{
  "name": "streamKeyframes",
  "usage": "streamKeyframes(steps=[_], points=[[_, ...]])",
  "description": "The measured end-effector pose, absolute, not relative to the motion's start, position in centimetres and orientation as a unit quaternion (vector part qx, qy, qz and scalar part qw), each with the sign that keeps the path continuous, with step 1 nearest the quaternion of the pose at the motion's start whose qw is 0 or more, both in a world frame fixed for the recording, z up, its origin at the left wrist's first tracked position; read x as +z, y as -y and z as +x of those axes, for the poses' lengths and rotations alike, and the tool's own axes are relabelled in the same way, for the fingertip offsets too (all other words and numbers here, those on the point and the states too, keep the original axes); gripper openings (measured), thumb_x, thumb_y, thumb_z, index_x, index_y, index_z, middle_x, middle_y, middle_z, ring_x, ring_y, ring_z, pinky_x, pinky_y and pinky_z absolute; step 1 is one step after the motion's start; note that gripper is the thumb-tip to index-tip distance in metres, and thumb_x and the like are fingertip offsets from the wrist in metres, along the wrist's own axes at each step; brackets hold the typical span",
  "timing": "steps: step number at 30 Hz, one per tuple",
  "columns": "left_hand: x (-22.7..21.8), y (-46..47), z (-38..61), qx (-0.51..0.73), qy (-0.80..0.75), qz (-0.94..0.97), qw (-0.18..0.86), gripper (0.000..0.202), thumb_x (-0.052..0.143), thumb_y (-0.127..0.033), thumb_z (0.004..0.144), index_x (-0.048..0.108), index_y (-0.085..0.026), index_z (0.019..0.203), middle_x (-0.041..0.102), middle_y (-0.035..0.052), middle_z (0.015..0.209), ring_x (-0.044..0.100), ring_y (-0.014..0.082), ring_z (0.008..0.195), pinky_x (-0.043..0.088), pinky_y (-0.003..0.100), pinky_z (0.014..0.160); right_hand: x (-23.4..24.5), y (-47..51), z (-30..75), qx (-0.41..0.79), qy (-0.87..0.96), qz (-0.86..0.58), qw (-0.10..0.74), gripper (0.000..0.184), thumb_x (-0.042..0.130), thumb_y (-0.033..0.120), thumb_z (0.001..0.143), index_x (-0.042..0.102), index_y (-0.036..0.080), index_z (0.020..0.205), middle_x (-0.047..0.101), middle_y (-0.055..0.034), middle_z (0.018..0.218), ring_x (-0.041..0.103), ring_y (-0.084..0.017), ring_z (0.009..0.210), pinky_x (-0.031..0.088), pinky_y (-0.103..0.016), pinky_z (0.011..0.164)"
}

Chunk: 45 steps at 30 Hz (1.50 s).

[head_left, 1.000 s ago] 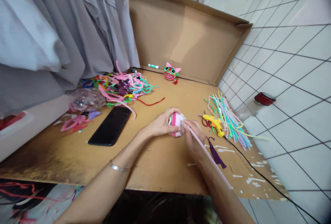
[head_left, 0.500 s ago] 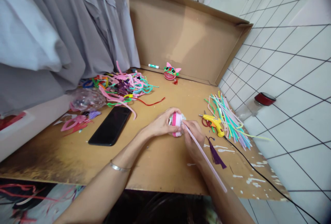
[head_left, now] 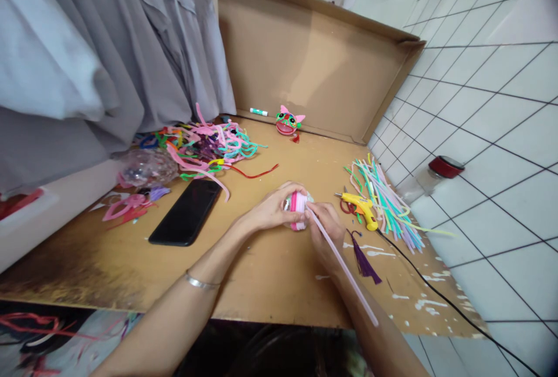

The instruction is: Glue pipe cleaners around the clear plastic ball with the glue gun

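Observation:
My left hand [head_left: 275, 205] is wrapped round a small rounded piece [head_left: 299, 203] banded in pink and white pipe cleaner, with some clear material showing at its edge. Pinched in my right hand [head_left: 325, 227] is a pale pink pipe cleaner [head_left: 342, 264]; its near end meets the right side of the banded piece, and its long free end slants down across my right forearm. Both hands are close together over the middle of the table. The fingers hide part of the piece.
A yellow glue gun [head_left: 361, 207] with a black cord and a purple tassel [head_left: 364, 259] lie right. Behind them spreads a bundle of pipe cleaners [head_left: 387, 203]. Left are a black phone [head_left: 186, 213] and a tangled pipe-cleaner heap [head_left: 218, 142]. A finished face ornament [head_left: 286, 121] stands at the back.
The free end of the pale pink pipe cleaner has shifted slightly left. Both hands keep nearly the same place and grip.

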State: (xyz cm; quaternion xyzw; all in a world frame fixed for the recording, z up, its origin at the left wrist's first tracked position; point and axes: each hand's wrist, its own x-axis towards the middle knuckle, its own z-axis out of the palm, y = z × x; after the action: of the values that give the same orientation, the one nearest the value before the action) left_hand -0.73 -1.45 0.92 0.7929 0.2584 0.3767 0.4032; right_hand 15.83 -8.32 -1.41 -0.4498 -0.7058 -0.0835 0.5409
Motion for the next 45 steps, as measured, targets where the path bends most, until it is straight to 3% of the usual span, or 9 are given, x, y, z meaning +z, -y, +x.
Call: streamKeyframes(steps=[20, 33, 45], points=[[1.03, 1.41, -0.78, 0.364, -0.251, 0.810, 0.385, 0.044, 0.075, -0.034, 0.075, 0.059, -0.021, 0.113, 0.058, 0.0083, 0.120, 0.057, 0.0244, 0.113, 0.043, 0.039, 0.102, -1.24, 8.38, 15.81, -0.089, 0.702, -0.470, 0.528, 0.019, 0.056, 0.024, 0.092, 0.072, 0.020, 0.102, 0.068, -0.0075, 0.087, 0.066, -0.016, 0.079, 0.056, -0.028, 0.072], [1.19, 1.58, -0.76, 0.326, -0.263, 0.832, 0.364, 0.077, 0.089, -0.030, 0.053, 0.052, -0.020, 0.120, 0.053, 0.0098, 0.126, 0.054, 0.0273, 0.118, 0.043, 0.042, 0.104, -1.39, 8.32, 16.16, -0.089, 0.706, -0.469, 0.523, 0.019, 0.058, 0.022, 0.091, 0.071, 0.019, 0.104, 0.068, -0.0087, 0.090, 0.066, -0.017, 0.082, 0.055, -0.029, 0.075], [1.04, 1.97, -0.28, 0.335, -0.287, 0.825, 0.352, 0.069, 0.083, -0.027, 0.057, 0.052, -0.021, 0.117, 0.056, 0.0067, 0.119, 0.057, 0.0252, 0.109, 0.046, 0.039, 0.098, -1.35, 8.28, 16.23, -0.089, 0.702, -0.474, 0.525, 0.020, 0.058, 0.026, 0.091, 0.071, 0.021, 0.105, 0.067, -0.0075, 0.089, 0.066, -0.018, 0.082, 0.056, -0.030, 0.075]])
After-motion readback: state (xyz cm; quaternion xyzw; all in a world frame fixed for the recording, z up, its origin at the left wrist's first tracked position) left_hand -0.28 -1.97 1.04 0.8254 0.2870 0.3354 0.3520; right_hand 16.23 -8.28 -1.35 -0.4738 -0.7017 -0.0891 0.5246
